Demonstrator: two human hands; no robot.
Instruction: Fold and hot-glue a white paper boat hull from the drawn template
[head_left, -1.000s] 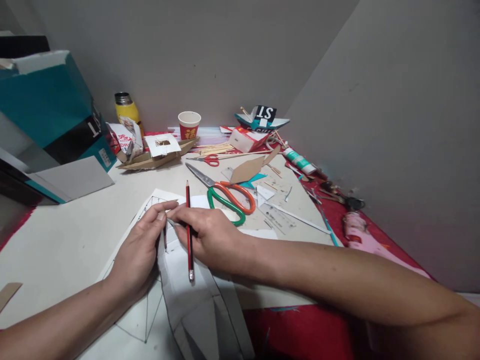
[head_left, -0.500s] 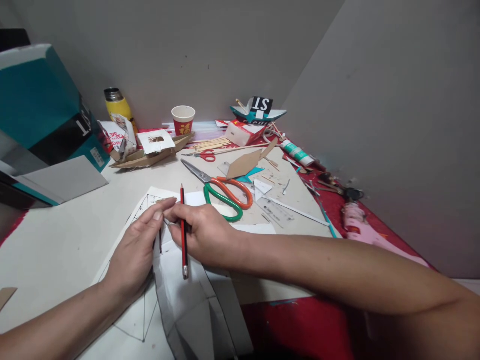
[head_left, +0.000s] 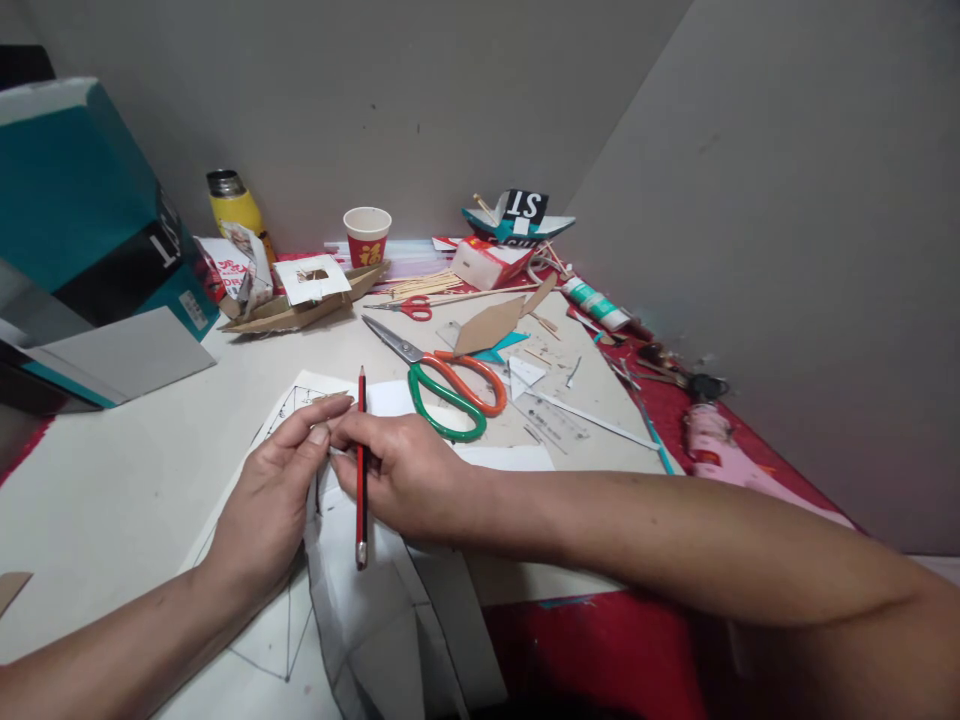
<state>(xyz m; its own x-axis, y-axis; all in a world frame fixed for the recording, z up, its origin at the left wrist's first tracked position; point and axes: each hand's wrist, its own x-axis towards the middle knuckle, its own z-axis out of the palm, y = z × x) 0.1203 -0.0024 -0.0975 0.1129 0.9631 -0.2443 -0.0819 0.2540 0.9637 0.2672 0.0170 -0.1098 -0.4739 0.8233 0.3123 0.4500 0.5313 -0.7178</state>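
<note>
My right hand [head_left: 409,470] is closed around a red and black pencil [head_left: 361,400] that points away from me, its metal end near me. The fingertips of that hand also pinch the top edge of a folded white card cut-out [head_left: 352,600]. My left hand [head_left: 274,500] meets it there, thumb and forefinger pinching the same edge. Under both hands lies a white sheet with drawn pencil lines [head_left: 277,640] on the pale table [head_left: 127,470].
Large scissors with green and orange handles [head_left: 442,385] lie just beyond my hands, small red scissors [head_left: 409,308] further back. A teal box [head_left: 82,220] stands at the left. A yellow flask [head_left: 234,205], paper cup [head_left: 367,235], cardboard boat [head_left: 300,300], glue tube [head_left: 596,305] and ruler [head_left: 555,420] crowd the back and right.
Both hands stay pinched on the card edge. The view has shifted slightly, so the hands and pencil sit a little further left and higher than before.
</note>
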